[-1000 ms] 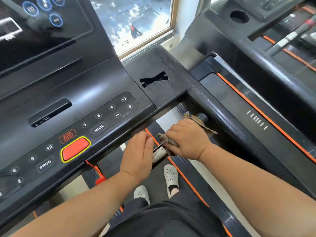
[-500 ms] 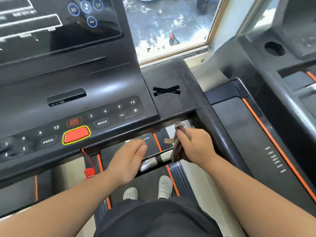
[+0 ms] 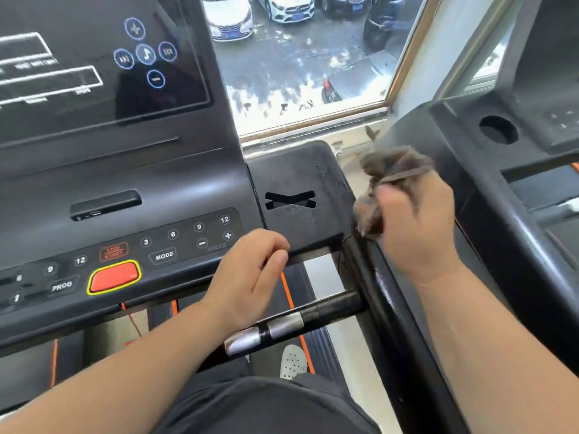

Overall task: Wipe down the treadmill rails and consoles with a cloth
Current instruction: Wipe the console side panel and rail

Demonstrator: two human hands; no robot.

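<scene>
A black treadmill console [image 3: 131, 195] with a button panel and a red stop button [image 3: 114, 276] fills the left. Its right corner pad [image 3: 297, 173] with an X-shaped slot looks dusty. My right hand [image 3: 416, 223] is shut on a crumpled brown cloth [image 3: 388, 170], raised just right of that pad, above the black right side rail [image 3: 385, 296]. My left hand [image 3: 247, 280] hovers loosely curled at the console's front edge, above the crossbar [image 3: 300, 317] with silver sensor grips, holding nothing.
A second treadmill [image 3: 513, 189] with a round cup holder stands close on the right. A window [image 3: 300, 57] behind the console looks onto parked cars. Below are the belt's orange-edged deck [image 3: 291, 296] and my white shoe [image 3: 293, 361].
My right hand lifted the cloth from the crossbar up and right to beside the corner pad. My left hand let go of the sensor grip and rose to the console edge.
</scene>
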